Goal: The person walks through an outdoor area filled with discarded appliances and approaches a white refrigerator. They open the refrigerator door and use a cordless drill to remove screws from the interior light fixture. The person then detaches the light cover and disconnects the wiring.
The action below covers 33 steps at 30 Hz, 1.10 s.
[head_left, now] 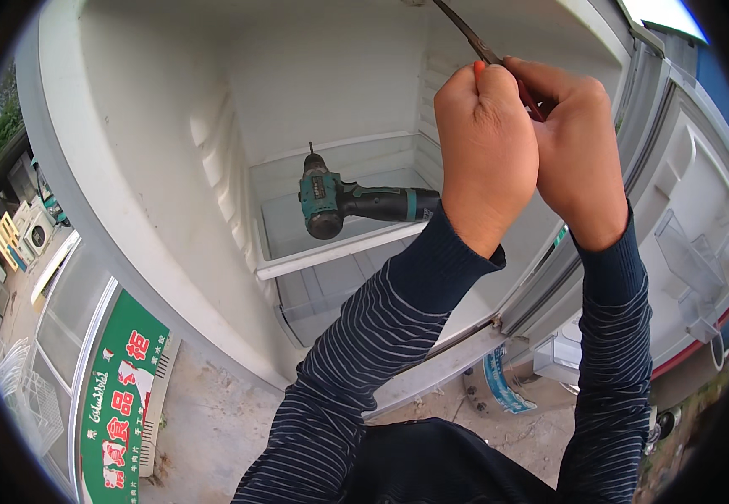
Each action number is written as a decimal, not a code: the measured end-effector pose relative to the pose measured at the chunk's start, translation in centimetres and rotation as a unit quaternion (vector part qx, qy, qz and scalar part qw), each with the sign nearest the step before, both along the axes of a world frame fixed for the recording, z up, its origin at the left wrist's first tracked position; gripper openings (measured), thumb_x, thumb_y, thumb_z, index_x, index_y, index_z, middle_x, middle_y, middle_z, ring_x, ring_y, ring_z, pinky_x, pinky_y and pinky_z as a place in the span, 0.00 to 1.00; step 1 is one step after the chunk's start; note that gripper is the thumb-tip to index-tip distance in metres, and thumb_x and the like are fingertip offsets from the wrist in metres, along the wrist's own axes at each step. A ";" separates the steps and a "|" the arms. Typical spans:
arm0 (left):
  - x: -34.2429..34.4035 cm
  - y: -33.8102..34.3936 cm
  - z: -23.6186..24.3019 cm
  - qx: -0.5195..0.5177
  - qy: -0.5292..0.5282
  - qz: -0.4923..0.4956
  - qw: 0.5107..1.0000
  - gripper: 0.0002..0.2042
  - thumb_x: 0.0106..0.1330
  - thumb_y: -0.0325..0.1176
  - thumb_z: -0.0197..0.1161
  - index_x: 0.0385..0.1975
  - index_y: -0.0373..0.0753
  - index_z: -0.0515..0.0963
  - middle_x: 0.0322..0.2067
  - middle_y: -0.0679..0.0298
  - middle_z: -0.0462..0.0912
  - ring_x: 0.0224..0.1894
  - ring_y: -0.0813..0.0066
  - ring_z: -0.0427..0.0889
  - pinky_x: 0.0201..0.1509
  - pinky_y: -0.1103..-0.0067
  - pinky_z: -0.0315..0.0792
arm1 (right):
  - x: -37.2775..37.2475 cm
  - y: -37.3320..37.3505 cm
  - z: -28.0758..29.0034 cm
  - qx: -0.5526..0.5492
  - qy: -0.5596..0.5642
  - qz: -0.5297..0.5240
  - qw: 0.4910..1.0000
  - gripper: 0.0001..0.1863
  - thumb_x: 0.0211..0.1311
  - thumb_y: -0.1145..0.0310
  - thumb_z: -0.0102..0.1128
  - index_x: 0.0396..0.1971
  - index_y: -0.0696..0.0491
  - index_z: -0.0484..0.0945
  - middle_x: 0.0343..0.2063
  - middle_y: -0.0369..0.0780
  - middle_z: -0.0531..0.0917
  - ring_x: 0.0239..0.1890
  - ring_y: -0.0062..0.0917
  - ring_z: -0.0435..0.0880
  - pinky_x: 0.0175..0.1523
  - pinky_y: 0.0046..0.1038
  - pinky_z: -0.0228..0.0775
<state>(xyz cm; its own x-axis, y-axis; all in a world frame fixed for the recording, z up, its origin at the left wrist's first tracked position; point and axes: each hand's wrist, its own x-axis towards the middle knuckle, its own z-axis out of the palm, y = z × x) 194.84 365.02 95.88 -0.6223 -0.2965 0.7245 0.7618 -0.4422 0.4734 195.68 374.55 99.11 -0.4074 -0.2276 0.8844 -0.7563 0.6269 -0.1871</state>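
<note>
Both my hands are raised inside an open white refrigerator cabinet (154,168). My left hand (484,151) and my right hand (579,143) are closed together around the red handles of a pair of pliers (486,59). Its dark metal jaws reach up toward the cabinet's top wall. A green and black cordless drill (356,202) lies on a white shelf (331,252) below and to the left of my hands, untouched.
The refrigerator door (692,218) hangs open on the right with a clear door bin (688,260). A green signboard (121,395) lies on the concrete ground at lower left. Several white appliances (20,235) stand further left.
</note>
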 end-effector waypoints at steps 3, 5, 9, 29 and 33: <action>1.2 -1.4 0.1 -0.042 -0.040 -0.034 0.998 0.23 0.78 0.48 0.48 0.33 0.31 0.75 0.27 0.60 0.79 0.28 0.72 0.81 0.24 0.79 0.71 | -0.5 2.1 1.9 -0.021 -0.076 0.065 0.995 0.19 0.60 0.64 0.69 0.41 0.68 0.85 0.27 0.42 0.88 0.23 0.27 0.82 0.33 0.24 0.75; 1.9 -2.7 -0.1 -0.020 -0.079 -0.015 0.997 0.26 0.77 0.53 0.46 0.47 0.30 0.74 0.39 0.54 0.80 0.35 0.68 0.84 0.26 0.79 0.73 | -0.1 3.0 3.2 0.005 -0.110 0.059 0.992 0.23 0.64 0.56 0.69 0.46 0.63 0.87 0.29 0.41 0.89 0.21 0.18 0.81 0.26 0.16 0.71; 2.2 -4.9 -3.3 0.065 -0.077 0.129 0.986 0.31 0.75 0.51 0.46 0.66 0.30 0.67 0.56 0.50 0.76 0.43 0.67 0.84 0.29 0.79 0.74 | 0.7 3.5 4.3 -0.004 -0.237 0.084 0.968 0.26 0.64 0.46 0.69 0.40 0.58 0.87 0.25 0.39 0.86 0.12 0.11 0.75 0.17 0.10 0.63; -7.0 -9.1 2.8 0.178 -0.043 0.131 0.974 0.43 0.64 0.40 0.60 0.77 0.33 0.48 0.61 0.54 0.67 0.63 0.59 0.65 0.70 0.62 0.61 | 2.8 2.7 6.4 -0.219 -0.442 0.260 0.830 0.23 0.64 0.64 0.71 0.54 0.60 0.76 0.36 0.45 0.84 0.14 0.07 0.69 0.13 0.07 0.56; -6.6 -8.9 3.4 0.156 -0.039 0.138 0.977 0.44 0.63 0.39 0.61 0.77 0.35 0.46 0.63 0.55 0.67 0.63 0.58 0.65 0.71 0.62 0.60 | 3.7 2.2 6.5 -0.128 -0.358 0.140 0.914 0.17 0.64 0.63 0.71 0.46 0.59 0.82 0.30 0.43 0.85 0.13 0.10 0.70 0.15 0.12 0.61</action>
<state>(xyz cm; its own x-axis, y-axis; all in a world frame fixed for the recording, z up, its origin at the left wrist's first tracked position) 188.26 356.17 99.28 -0.5372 -0.6600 0.5252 0.8394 -0.3569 0.4100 199.35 376.75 105.65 -0.8601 -0.2346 0.4530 -0.5069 0.2933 -0.8106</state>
